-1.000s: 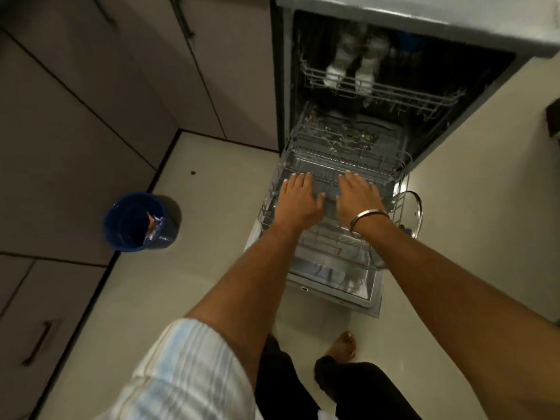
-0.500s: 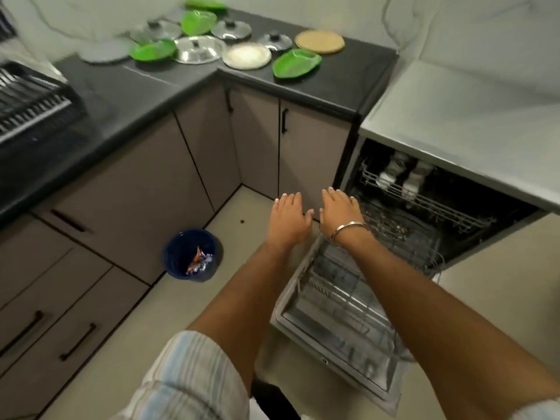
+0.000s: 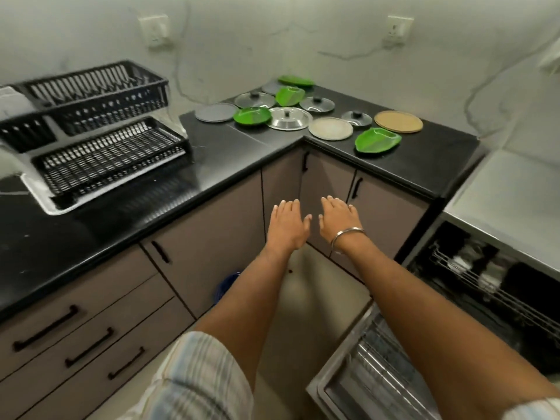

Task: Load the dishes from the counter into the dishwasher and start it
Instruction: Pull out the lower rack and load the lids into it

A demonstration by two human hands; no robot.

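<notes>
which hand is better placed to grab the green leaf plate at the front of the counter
Right, probably. The right hand is open, holds nothing, and sits almost straight below the green leaf plate. The left hand, also open, lies farther over.

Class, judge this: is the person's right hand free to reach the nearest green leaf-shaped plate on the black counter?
Probably yes: the right hand is open and empty, and nothing stands between it and the green leaf-shaped plate.

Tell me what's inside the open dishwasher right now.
The dishwasher's upper rack holds a few blurred pale items. The lower rack looks empty, but its far end is cut off by the right forearm.
</notes>
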